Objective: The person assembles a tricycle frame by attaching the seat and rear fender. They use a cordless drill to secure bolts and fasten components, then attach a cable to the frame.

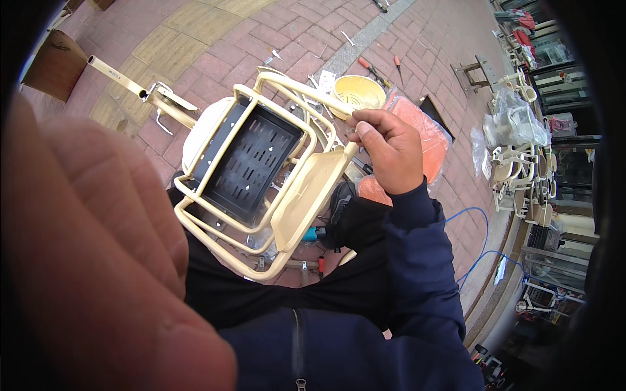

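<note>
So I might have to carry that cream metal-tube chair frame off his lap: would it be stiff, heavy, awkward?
The chair frame is probably stiff: it looks like welded tube with a black perforated panel. Likely manageable in weight, since the right hand steadies it by one tube. It may tip or swing, being bulky and open, with parts sticking out sideways.

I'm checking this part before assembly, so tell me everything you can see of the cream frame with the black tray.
The cream frame looks like painted metal tubing, bent into rounded rectangular loops. It carries a black slotted tray and a flat cream plate at its right side. It is tilted above the person's lap. The right hand grips its upper tube; the left hand, blurred, fills the near corner.
</note>
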Demonstrator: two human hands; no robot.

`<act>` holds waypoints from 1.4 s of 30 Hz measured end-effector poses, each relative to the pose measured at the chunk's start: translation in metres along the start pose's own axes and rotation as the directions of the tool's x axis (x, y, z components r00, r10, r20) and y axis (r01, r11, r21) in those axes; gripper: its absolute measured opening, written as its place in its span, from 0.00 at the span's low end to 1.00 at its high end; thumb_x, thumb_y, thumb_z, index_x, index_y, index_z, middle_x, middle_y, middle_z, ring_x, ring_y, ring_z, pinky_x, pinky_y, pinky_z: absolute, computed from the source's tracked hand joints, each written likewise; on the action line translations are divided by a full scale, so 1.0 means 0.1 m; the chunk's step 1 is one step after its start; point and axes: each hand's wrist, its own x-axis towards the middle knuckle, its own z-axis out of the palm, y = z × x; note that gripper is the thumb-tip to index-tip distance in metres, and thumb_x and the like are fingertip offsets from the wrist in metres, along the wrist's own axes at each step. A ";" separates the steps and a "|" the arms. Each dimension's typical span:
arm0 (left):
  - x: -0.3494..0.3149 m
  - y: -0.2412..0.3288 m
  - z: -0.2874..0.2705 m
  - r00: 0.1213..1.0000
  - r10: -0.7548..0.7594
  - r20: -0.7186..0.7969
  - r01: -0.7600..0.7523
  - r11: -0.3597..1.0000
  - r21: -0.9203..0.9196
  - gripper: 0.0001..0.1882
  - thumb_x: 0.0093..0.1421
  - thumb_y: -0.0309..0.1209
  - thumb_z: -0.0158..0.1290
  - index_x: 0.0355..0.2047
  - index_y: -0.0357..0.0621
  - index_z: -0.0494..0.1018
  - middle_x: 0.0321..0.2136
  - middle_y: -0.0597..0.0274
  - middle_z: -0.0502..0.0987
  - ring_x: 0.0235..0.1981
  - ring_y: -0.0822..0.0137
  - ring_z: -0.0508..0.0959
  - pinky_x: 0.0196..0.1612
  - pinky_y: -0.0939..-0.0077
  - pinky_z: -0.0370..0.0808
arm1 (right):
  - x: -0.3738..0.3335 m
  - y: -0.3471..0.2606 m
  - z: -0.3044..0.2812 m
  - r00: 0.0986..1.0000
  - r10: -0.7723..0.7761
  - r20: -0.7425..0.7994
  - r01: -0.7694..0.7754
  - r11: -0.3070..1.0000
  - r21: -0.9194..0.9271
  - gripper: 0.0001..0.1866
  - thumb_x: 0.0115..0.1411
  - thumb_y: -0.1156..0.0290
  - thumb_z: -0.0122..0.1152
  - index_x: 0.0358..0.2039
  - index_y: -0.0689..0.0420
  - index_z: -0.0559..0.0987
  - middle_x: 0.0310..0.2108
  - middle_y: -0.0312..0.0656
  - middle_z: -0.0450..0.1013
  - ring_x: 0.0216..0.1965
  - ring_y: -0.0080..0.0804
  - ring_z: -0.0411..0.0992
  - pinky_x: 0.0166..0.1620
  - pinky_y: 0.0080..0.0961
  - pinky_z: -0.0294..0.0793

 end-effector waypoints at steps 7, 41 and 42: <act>-0.14 0.03 -0.02 0.999 0.032 0.010 -0.031 0.999 -0.031 0.16 0.69 0.25 0.47 0.55 0.31 0.69 0.36 0.53 0.78 0.23 0.76 0.75 0.30 0.86 0.77 | 0.06 0.00 0.07 0.998 0.028 0.048 -0.025 0.997 -0.078 0.13 0.64 0.75 0.53 0.45 0.69 0.78 0.39 0.43 0.79 0.36 0.24 0.77 0.43 0.21 0.76; -2.30 -2.03 0.26 0.041 -0.942 -0.334 0.766 -0.185 0.615 0.16 0.54 0.26 0.56 0.43 0.36 0.80 0.37 0.47 0.83 0.39 0.55 0.83 0.46 0.68 0.78 | 0.00 0.03 -0.04 0.997 0.065 0.030 -0.065 0.998 -0.004 0.16 0.65 0.75 0.52 0.51 0.69 0.74 0.42 0.47 0.78 0.37 0.25 0.76 0.44 0.22 0.77; -2.39 -2.08 0.31 0.073 -0.940 -0.332 0.694 -0.191 0.694 0.15 0.53 0.27 0.57 0.42 0.39 0.82 0.36 0.47 0.83 0.39 0.53 0.83 0.47 0.66 0.78 | -0.01 0.04 -0.05 0.997 0.066 0.034 -0.066 0.998 -0.016 0.16 0.65 0.75 0.52 0.51 0.69 0.74 0.42 0.47 0.78 0.37 0.25 0.76 0.44 0.22 0.77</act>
